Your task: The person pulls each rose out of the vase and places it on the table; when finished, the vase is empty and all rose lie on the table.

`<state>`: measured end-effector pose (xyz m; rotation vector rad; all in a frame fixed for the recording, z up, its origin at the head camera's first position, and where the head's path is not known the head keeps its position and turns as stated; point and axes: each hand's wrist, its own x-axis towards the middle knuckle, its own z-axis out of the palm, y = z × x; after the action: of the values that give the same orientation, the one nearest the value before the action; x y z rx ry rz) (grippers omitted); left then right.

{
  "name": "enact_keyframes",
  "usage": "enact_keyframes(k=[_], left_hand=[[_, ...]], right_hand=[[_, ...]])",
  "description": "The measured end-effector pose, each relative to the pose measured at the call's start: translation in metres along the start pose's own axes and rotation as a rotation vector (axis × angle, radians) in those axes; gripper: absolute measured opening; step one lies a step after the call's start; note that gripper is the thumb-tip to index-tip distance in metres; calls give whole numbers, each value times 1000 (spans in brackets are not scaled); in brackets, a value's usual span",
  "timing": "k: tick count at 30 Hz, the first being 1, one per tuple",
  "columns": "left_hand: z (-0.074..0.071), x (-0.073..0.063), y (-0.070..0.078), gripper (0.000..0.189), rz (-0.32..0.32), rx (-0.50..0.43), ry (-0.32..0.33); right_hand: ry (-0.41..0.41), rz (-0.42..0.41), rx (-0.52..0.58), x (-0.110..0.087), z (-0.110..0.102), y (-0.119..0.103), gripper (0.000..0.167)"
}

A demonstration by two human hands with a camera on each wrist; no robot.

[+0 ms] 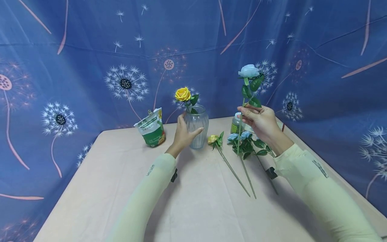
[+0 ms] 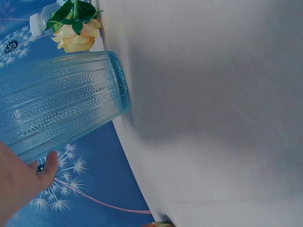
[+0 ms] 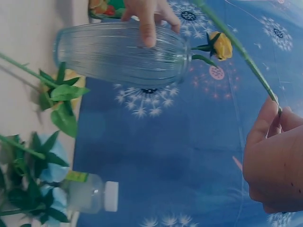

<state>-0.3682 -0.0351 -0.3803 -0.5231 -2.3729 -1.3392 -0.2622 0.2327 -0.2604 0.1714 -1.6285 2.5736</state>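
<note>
My left hand (image 1: pixel 183 135) holds a clear ribbed glass vase (image 1: pixel 198 129) upright on the table, thumb across its front. In the vase stands a yellow rose (image 1: pixel 182 94), its bloom above the rim. To the right, my right hand (image 1: pixel 262 122) pinches the stem of a light blue rose (image 1: pixel 248 71) between thumb and fingers, bloom up. The right wrist view shows that green stem (image 3: pixel 246 59) running past the vase mouth, apart from it. Another yellow rose (image 1: pixel 212 139) lies beside the vase. Blue roses (image 1: pixel 245 135) lie under my right hand.
A green and white bag (image 1: pixel 153 131) stands left of the vase. Behind the blue roses is a small bottle with a white cap (image 3: pixel 111 196). A pinkish cloth covers the table (image 1: pixel 121 188); a blue dandelion-print curtain (image 1: pixel 205 30) hangs behind it.
</note>
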Motion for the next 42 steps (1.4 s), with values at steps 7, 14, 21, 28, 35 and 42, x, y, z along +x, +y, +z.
enact_keyframes(k=[7,14,21,28,35,42], left_hand=[[0,3,0,103,10,-6,4],[0,4,0,105,-2,1,2],[-2,4,0,109,-11,26,-5],[-2,1,-3,112,-16,64,-10],[-1,-4,-5,110,-1,95,-2],[-4,2,0,111,-22,92,-19]], right_hand=[[-41,101,-35,-10,-24,4,21],[-67,183,-127,-22,-54,8,25],[-120,225,-234,-29,-89,11,13],[-54,281,-289,-34,-126,12,17],[4,349,-395,-35,-165,14,19],[46,410,-532,-27,-196,7,24]])
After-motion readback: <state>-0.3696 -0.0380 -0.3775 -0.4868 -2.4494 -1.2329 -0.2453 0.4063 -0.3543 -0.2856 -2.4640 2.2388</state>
